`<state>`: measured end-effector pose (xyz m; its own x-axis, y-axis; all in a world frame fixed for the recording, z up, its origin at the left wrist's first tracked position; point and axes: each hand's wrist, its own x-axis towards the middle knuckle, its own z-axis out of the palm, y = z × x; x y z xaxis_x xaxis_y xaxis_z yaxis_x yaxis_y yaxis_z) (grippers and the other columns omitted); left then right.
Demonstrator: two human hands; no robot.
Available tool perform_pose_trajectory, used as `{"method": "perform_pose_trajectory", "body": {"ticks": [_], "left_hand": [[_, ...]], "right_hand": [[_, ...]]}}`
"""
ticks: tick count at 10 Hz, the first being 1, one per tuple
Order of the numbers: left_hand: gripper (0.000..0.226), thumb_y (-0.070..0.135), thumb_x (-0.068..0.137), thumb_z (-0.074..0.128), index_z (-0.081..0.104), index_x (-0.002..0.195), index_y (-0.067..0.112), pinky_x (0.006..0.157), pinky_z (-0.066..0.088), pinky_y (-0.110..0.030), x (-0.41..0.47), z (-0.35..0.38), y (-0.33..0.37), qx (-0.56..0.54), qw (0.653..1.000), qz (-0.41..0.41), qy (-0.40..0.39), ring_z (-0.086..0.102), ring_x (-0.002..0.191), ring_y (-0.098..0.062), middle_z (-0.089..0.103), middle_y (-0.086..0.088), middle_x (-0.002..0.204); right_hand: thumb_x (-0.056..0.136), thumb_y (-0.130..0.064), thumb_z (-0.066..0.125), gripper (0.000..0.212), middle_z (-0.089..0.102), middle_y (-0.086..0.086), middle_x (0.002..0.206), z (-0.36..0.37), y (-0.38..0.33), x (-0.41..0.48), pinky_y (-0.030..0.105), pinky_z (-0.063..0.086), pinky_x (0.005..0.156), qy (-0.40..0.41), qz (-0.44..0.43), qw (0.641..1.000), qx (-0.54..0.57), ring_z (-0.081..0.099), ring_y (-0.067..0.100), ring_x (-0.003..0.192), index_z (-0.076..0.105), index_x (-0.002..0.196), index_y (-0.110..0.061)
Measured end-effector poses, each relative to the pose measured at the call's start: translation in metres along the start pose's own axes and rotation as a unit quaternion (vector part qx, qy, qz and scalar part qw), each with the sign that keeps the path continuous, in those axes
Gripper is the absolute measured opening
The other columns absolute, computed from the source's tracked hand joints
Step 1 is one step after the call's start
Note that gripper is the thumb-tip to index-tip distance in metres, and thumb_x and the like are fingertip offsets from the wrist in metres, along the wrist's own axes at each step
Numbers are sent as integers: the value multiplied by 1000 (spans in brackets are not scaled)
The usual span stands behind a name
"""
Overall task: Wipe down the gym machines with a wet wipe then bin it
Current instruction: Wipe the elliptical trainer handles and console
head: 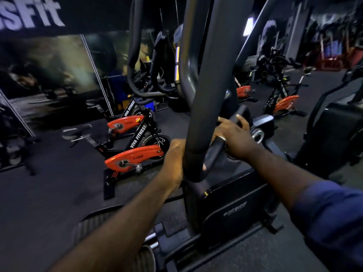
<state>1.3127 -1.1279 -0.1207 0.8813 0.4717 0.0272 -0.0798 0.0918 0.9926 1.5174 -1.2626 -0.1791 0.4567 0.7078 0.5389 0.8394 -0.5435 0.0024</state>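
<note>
wiping stage under way on the elliptical machine (225, 203), by my judgement; binning is not yet due. i am holding the machine with both hands. my left hand (173, 160) is curling round the upright bar (204, 95) from the left side, one fingertip showing past its far edge. my right hand (234, 134) is gripping the lower handle (214, 152), fingers wrapped over the top.

wet wipe: i cannot locate it with certainty. a small pale patch (221, 138) is showing under my right palm against the handle and may be the wipe; the dim light is preventing confirmation. no bin is showing in view.

next move, as i am assessing it: sliding the right hand along the handle with steady pressure, while the left is bracing the bar against swinging. the orange spin bikes (135, 156) to the left are standing well apart, presumably awaiting their turn.
</note>
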Motion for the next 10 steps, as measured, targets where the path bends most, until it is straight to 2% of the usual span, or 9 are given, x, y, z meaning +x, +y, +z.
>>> {"method": "perform_pose_trajectory", "body": {"ticks": [1,2,3,4,5,7,8,9,10], "left_hand": [[73,8,105,33,51,36,21,40,38,-15,1,2,1,53,998,-9,-14,42,31,-1,43,10,37],[71,7,110,28,62,50,22,42,45,-12,-4,1,1,77,995,-18,-62,53,35,1,53,12,39],[37,16,113,31,50,82,20,51,50,-10,-6,-1,1,72,995,-5,-71,60,47,9,61,23,47],[24,24,102,43,47,79,19,49,48,-10,-12,1,7,109,991,21,-72,58,43,7,59,20,45],[36,8,99,46,40,64,14,38,33,-15,-8,1,8,131,991,18,-8,38,30,-4,40,6,37],[50,7,97,53,50,49,20,45,38,-14,1,-4,2,126,992,-5,-8,45,36,-1,46,11,40],[54,-8,103,42,54,62,24,57,46,-12,-3,-5,1,82,996,-9,-41,56,47,6,56,20,44],[50,-1,96,49,50,48,12,54,34,-30,8,-10,-4,150,988,39,7,45,53,-16,47,-4,48],[41,19,95,56,50,57,5,52,31,-34,13,-16,-12,194,974,121,5,40,58,-16,46,-17,55]], "right_hand": [[85,-16,61,32,60,-17,136,-19,17,17,61,-5,123,-128,83,988,-38,12,11,159,65,110,-35],[80,-16,69,35,62,-18,134,-17,-7,10,56,-7,123,-127,73,989,-19,12,9,158,67,109,-36],[71,-18,73,40,66,-16,120,-2,-56,-22,54,-1,124,-39,-24,998,32,25,4,150,69,107,-35],[71,-14,72,41,67,-16,117,-7,-68,-30,56,-3,125,-36,-55,997,39,28,4,147,69,106,-35],[80,-18,67,34,63,-15,129,-16,-27,-4,55,-17,120,-107,-13,993,-55,26,6,153,66,109,-35],[80,-28,68,30,52,-20,126,-17,39,59,72,-8,119,-290,45,944,-151,18,18,158,58,101,-48],[80,-24,75,41,53,-15,141,-17,31,56,68,-6,121,-280,45,946,-158,14,15,158,63,116,-40],[76,-15,81,55,60,1,143,-31,-29,18,68,7,123,-178,15,979,-95,32,25,153,68,128,-27],[49,-3,97,59,73,19,114,-23,-52,1,79,32,108,-65,-55,995,-51,63,46,122,78,104,-8]]}}
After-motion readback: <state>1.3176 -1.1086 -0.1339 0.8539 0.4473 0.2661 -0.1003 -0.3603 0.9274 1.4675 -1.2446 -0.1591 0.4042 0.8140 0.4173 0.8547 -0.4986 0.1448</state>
